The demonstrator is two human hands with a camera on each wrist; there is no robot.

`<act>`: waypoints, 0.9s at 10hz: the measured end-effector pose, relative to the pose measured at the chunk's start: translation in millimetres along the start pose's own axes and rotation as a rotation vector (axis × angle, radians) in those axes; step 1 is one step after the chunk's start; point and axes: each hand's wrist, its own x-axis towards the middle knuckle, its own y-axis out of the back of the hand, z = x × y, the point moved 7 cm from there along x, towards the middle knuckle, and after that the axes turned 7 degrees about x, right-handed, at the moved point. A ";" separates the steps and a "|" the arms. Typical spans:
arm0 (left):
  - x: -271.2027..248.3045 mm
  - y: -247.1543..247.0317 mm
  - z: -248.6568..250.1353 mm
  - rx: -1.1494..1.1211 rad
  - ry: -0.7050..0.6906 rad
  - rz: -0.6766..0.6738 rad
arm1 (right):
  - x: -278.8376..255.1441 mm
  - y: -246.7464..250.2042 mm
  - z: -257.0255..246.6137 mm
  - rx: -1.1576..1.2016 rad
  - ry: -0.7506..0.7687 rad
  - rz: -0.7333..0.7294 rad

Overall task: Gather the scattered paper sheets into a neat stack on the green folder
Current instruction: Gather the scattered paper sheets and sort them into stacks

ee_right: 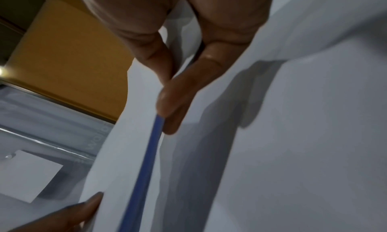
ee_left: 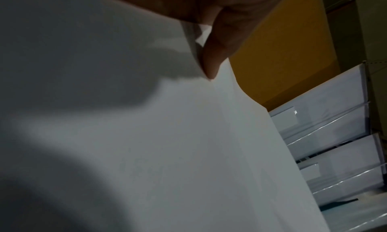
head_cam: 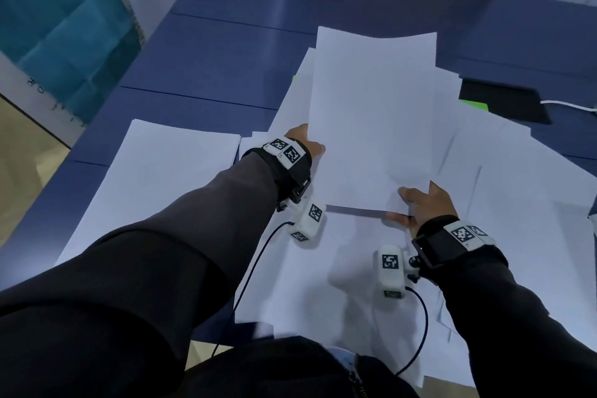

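Observation:
I hold a thin bundle of white paper sheets [head_cam: 371, 113] lifted over the blue table [head_cam: 226, 52]. My left hand [head_cam: 310, 142] pinches its left edge, and the thumb [ee_left: 213, 53] lies on the paper [ee_left: 167, 136]. My right hand [head_cam: 416, 200] pinches the near right corner, with the fingers [ee_right: 178, 95] clamped on the sheet edge [ee_right: 136, 136]. Only green slivers of the folder [head_cam: 473, 104] show under the pile. More loose sheets lie at the left [head_cam: 161, 178], near me [head_cam: 323, 268] and at the right [head_cam: 533, 203].
A black flat device [head_cam: 504, 103] with a white cable [head_cam: 568, 105] lies at the right behind the papers. A teal cloth [head_cam: 64, 26] hangs beyond the table's left edge. Bare blue tabletop stretches across the far side.

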 end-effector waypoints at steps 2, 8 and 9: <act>37.4 18.7 -7.4 -0.158 0.043 0.033 | 11.8 14.0 -3.0 0.078 0.011 0.058; 108.3 28.4 5.1 0.745 0.124 0.092 | 21.6 53.3 12.9 0.199 -0.021 0.170; 110.7 20.1 12.7 0.848 0.106 0.036 | 20.4 51.3 12.9 0.163 -0.005 0.180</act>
